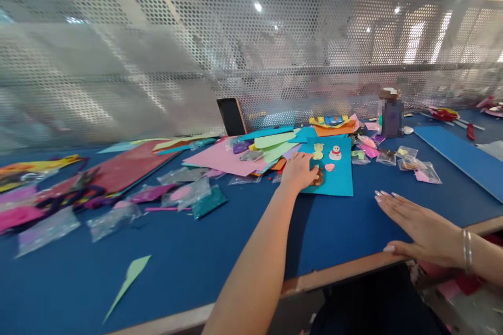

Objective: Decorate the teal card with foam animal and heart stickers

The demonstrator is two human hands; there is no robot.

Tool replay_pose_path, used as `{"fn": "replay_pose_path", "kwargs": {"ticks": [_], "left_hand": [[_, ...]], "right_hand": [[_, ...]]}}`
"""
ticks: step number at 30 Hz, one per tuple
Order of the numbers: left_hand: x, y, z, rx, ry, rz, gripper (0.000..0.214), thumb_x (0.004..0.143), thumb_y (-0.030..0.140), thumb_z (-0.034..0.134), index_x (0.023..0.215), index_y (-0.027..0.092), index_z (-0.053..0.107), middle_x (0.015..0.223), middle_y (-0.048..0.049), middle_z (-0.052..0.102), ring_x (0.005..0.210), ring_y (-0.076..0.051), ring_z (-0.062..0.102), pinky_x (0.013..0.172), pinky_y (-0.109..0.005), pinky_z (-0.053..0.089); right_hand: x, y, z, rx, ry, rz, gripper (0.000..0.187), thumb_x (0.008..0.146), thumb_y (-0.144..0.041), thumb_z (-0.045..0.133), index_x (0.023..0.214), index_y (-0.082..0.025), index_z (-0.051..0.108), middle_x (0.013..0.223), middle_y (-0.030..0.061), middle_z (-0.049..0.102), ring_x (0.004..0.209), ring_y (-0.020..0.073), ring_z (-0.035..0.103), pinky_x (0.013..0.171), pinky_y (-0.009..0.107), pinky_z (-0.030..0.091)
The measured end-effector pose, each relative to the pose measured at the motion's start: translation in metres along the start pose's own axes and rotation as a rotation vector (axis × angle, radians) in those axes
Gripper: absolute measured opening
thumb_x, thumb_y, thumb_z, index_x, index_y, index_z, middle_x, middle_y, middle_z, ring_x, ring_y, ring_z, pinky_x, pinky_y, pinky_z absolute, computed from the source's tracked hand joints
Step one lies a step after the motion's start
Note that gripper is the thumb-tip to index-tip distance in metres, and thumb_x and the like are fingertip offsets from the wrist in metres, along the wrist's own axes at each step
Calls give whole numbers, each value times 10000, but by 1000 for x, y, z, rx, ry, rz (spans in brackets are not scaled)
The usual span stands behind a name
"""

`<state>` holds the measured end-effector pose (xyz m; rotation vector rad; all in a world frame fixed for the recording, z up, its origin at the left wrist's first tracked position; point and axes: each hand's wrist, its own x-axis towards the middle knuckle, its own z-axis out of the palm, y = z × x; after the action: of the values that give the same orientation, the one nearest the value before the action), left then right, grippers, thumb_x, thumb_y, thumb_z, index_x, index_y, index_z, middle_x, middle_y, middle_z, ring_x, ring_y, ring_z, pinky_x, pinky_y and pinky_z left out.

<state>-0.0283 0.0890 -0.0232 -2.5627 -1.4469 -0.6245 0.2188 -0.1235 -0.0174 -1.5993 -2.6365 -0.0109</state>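
Note:
My left hand (299, 171) reaches forward onto the near left corner of a teal card (338, 175); its fingers curl over a small brown cut-out (317, 178). The card also carries a yellow figure (318, 151), a snowman figure (335, 153) and a small pink shape (329, 167). My right hand (416, 222) lies flat on the blue table (220, 251) near its front edge, fingers stretched out and holding nothing, a bangle on the wrist.
Coloured paper sheets (236, 159) and several small plastic bags (188, 191) spread across the table's left and middle. A phone (231, 116) leans against the perforated metal screen (251, 52). A jar (391, 112) stands at the back right beside a blue board (463, 159). A green paper scrap (129, 277) lies near me.

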Motion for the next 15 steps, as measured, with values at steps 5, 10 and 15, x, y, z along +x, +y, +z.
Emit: {"fn": "replay_pose_path", "kwargs": {"ticks": [5, 10, 15], "left_hand": [[0, -1, 1, 2, 11, 10, 275, 884, 306, 521, 1110, 149, 529, 1149, -88, 529, 1023, -220, 531, 866, -434, 453], [0, -2, 2, 7, 9, 16, 274, 882, 306, 524, 1104, 146, 531, 1142, -88, 532, 1019, -220, 533, 863, -433, 455], [1, -3, 2, 6, 9, 6, 275, 882, 309, 524, 1102, 145, 532, 1137, -87, 535, 1019, -220, 534, 864, -433, 454]], "right_hand": [[32, -1, -2, 39, 9, 32, 836, 830, -664, 308, 1373, -29, 292, 1420, 175, 250, 1315, 291, 232, 1089, 441, 242], [44, 19, -8, 69, -56, 137, 856, 838, -671, 253, 1389, -16, 237, 1430, 170, 225, 1320, 282, 209, 1088, 427, 246], [18, 33, -7, -13, -17, 148, 816, 852, -641, 278, 1382, -21, 260, 1424, 166, 239, 1313, 286, 232, 1075, 446, 270]]}}
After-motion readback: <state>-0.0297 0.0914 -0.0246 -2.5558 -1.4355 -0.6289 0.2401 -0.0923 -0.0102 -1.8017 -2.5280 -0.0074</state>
